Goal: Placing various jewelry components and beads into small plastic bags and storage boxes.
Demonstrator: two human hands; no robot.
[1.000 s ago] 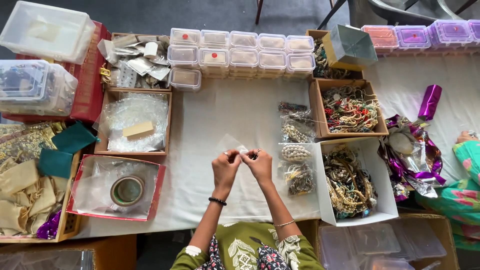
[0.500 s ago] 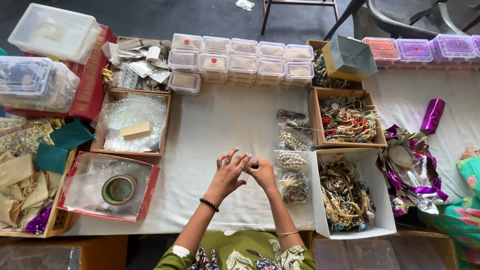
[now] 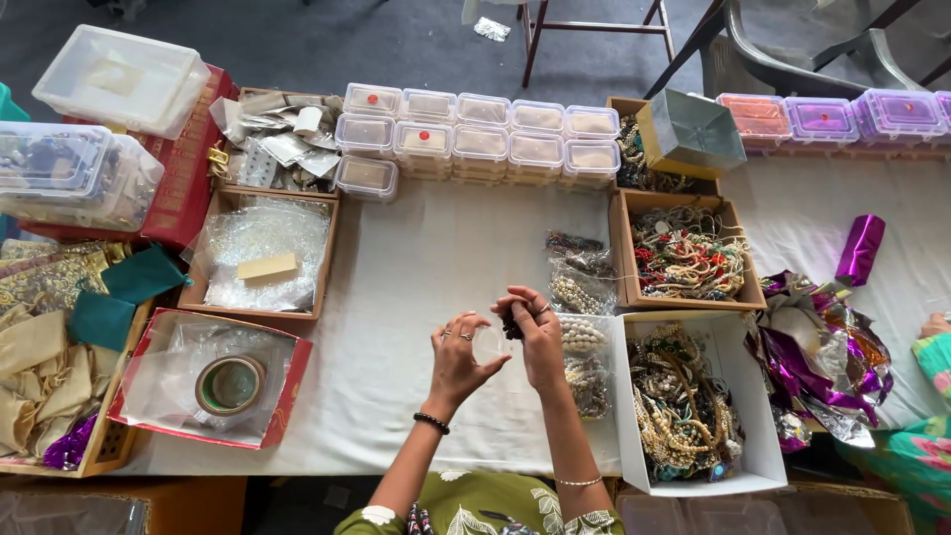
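Over the white-covered table [image 3: 426, 248], my left hand [image 3: 458, 359] pinches a small clear plastic pouch [image 3: 488, 343] between thumb and fingers. Right beside it, my right hand [image 3: 537, 337] is closed on a dark beaded jewellery piece [image 3: 512, 324], held at the mouth of the pouch. Both hands hover in the middle of the table, just left of a column of filled clear bags of beads [image 3: 578, 297].
A white box [image 3: 738, 396] and brown boxes [image 3: 735, 287] of tangled necklaces lie to the right. Stacked clear lidded containers [image 3: 480, 134] line the far edge. Left: a box of plastic bags [image 3: 263, 253], a red tray with a tape roll [image 3: 229, 384], cloth pouches [image 3: 40, 367]. Another person's sleeve [image 3: 906, 436] is at right.
My hands have drawn apart slightly; the right hand has lifted with the dark beaded piece, and the left now holds the pouch open-side toward it. The view shifted down a little.
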